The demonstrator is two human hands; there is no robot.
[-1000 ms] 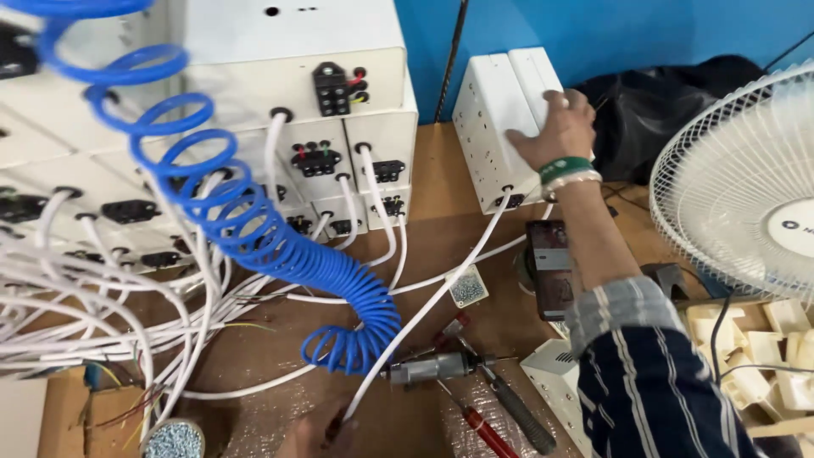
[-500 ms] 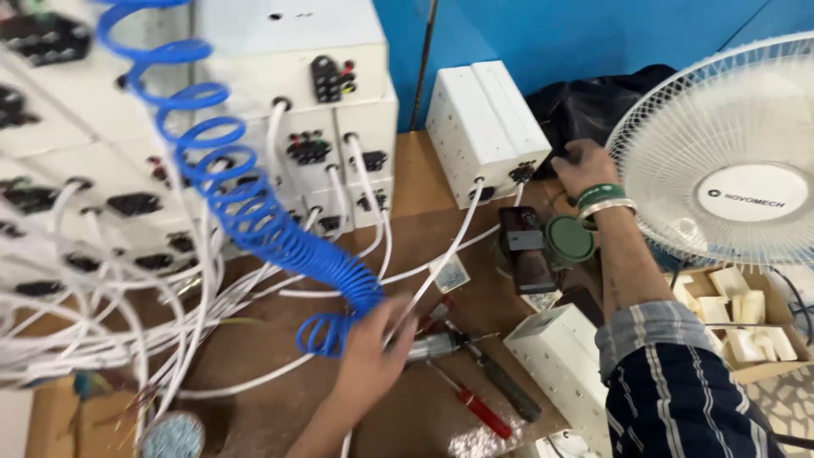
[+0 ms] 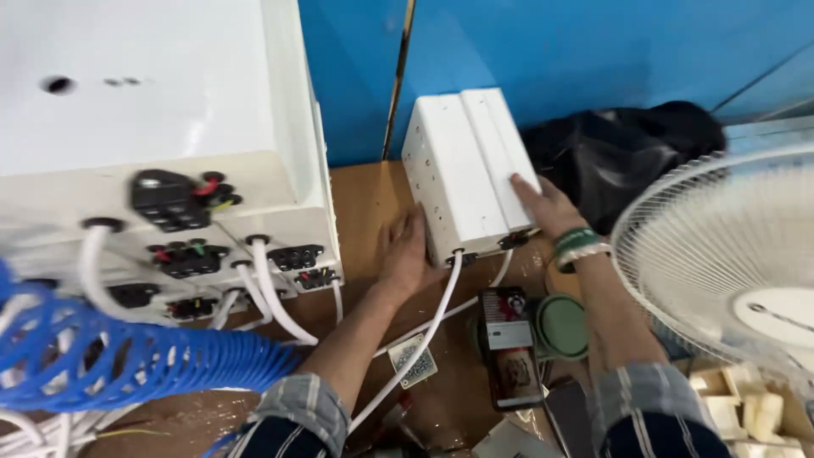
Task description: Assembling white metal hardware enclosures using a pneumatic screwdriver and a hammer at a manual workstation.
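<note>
Nearest me, the blue coiled hose [image 3: 127, 360] hangs free now: my left hand [image 3: 405, 254] has left it and lies flat against the near side of the white box [image 3: 466, 170], fingers spread. My right hand [image 3: 543, 203] presses its top, fingers flat. With 2 hands on it, I judge it ready to lift. The box stands against the blue wall [image 3: 593, 51].

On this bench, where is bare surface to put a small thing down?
The clearest bare patch is the brown benchtop between the stacked white units and the white box that the left hand and right hand touch. In front it is crowded: white cable, blue coiled hose, phone, green lid. The fan fills the right.
</note>
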